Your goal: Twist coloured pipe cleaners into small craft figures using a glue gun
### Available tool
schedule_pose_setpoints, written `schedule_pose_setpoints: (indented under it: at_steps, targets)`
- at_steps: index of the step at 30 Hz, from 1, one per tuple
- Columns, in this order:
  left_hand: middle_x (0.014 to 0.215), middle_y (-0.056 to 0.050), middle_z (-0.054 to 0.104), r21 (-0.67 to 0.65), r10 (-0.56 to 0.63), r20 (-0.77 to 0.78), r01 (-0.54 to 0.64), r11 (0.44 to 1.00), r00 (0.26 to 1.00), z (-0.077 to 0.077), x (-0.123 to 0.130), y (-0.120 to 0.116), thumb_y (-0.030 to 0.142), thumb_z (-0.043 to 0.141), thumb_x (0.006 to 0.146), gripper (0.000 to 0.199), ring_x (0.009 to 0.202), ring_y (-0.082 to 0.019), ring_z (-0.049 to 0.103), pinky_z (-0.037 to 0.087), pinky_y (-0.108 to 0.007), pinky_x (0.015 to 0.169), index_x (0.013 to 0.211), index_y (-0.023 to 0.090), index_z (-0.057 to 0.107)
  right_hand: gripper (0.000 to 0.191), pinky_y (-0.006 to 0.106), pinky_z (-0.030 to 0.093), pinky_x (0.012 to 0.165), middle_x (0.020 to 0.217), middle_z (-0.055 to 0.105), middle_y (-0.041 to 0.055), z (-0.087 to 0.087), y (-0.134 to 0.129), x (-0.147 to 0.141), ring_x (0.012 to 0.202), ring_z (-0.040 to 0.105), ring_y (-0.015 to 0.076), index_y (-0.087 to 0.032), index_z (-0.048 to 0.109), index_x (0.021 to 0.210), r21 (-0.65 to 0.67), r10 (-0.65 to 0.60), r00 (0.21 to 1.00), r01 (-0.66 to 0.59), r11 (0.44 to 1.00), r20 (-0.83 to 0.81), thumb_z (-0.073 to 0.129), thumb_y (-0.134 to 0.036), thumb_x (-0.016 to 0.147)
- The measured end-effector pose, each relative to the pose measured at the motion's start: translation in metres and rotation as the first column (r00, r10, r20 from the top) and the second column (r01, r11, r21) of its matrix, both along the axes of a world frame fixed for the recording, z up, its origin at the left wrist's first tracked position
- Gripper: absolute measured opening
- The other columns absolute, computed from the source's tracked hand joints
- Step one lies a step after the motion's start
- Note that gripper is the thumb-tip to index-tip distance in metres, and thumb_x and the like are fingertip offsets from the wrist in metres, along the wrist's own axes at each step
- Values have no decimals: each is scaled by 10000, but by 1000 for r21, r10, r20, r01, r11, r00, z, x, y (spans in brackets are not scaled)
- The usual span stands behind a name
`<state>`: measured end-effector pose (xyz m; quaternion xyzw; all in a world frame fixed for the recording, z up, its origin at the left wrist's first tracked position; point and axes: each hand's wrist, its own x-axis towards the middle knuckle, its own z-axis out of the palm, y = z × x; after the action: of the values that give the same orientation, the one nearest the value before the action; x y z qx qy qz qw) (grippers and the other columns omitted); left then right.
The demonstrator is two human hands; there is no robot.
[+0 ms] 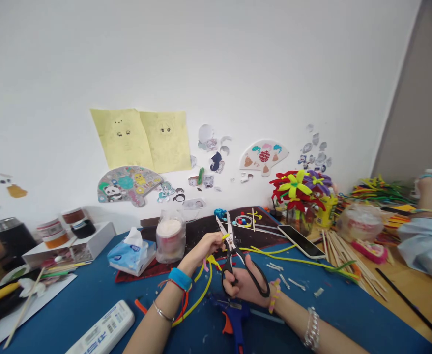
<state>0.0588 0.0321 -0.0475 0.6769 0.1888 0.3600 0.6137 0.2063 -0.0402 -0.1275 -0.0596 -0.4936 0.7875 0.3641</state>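
Note:
In the middle of the view, my right hand has its fingers through the black handles of a pair of scissors. The blades point up and stand slightly apart. My left hand is closed beside the blades, pinching a yellow pipe cleaner close to them. Yellow stems hang below my left hand, with a small pink piece among them. Under my right hand, a blue glue gun with an orange trigger lies on the blue mat.
A phone, wooden sticks and pipe-cleaner flowers are on the right. A tissue pack and a wrapped jar stand left of centre. A white box lies front left. At far right is another person's hand.

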Motion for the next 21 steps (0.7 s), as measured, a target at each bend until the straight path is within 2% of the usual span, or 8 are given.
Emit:
schedule_pose_setpoints:
  at_steps: [3, 7, 9, 13, 17, 21]
  targets:
    - [646, -27, 504, -33, 0, 52, 2, 999, 999, -3, 3, 4, 253, 476, 673, 138, 636, -137, 467, 386, -281, 684, 611, 134, 508, 662, 245, 184, 563, 530, 328, -47, 4, -6, 0, 523, 247, 104, -180, 405, 718, 29, -70, 997, 69, 997, 34, 316, -835, 688]
    - [632, -18, 484, -79, 7, 99, 1, 997, 995, -7, 6, 10, 277, 482, 652, 145, 597, -125, 445, 400, -286, 658, 586, 148, 474, 568, 247, 233, 615, 497, 244, -68, 10, -16, 0, 517, 254, 103, -196, 363, 661, 10, -193, 977, 193, 981, 91, 389, -757, 748]
    - [621, -22, 490, -96, 8, 98, 2, 995, 995, -9, 6, 12, 281, 489, 643, 148, 590, -128, 448, 406, -293, 656, 577, 149, 477, 608, 248, 233, 605, 504, 280, -63, 13, -16, 0, 512, 250, 101, -193, 397, 685, 1, -145, 985, 146, 989, 92, 364, -799, 712]
    - [594, -21, 488, -118, -4, 82, 14, 993, 997, -9, 4, 10, 249, 512, 617, 132, 600, -136, 472, 410, -299, 678, 542, 151, 468, 823, 251, 217, 569, 562, 387, -26, 12, -10, -3, 515, 272, 103, -169, 466, 766, -25, -2, 999, 3, 1000, 37, 197, -921, 569]
    - [566, -3, 447, -135, -19, 99, 32, 990, 995, -5, 5, 4, 238, 507, 595, 131, 556, -113, 427, 398, -287, 648, 514, 155, 444, 800, 250, 202, 559, 537, 364, -35, 7, -6, -7, 510, 270, 104, -175, 454, 734, 30, -58, 998, 58, 998, 4, 234, -924, 556]
    - [582, -16, 459, -128, -19, 129, 35, 991, 991, -2, 7, 4, 257, 482, 575, 111, 552, -120, 412, 403, -297, 625, 535, 154, 473, 659, 268, 230, 588, 440, 287, -56, 1, -10, -3, 487, 266, 108, -196, 404, 641, 81, -197, 979, 192, 978, 52, 291, -844, 682]
